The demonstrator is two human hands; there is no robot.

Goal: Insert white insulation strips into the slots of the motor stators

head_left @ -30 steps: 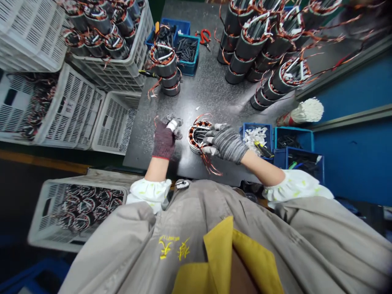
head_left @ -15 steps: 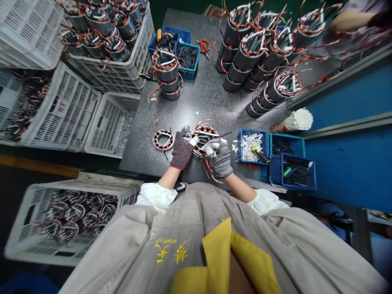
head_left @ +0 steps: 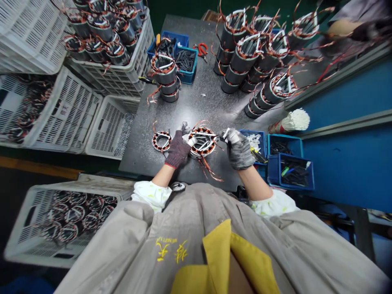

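1. Near the close edge of the dark bench (head_left: 190,108), the larger wound ring (head_left: 202,143) is laid flat between the two gloved hands, with its copper leads (head_left: 209,170) trailed toward the wearer's jacket (head_left: 180,220).
2. At its left rim, the ring is gripped by the left hand (head_left: 178,150), in a maroon glove, with the thumb laid over the rim and the fingers bent around the outside.
3. Just right of the ring, a thin dark piece (head_left: 220,138) is pinched by the bunched fingertips of the right hand (head_left: 239,149), in a grey glove; whether it is a sleeve or a lead is hard to tell at this size.
4. Just left of the left hand, a smaller wound ring (head_left: 155,143) is set on the bench.
5. Beyond the right hand, white scraps (head_left: 254,141) are held in a blue tray (head_left: 265,143).
6. Farther off, a three-high stack of wound cores (head_left: 165,77) is stood at left, and a larger group of stacks (head_left: 245,57) at right.
7. Between these, red-handled pliers (head_left: 202,50) are laid down.
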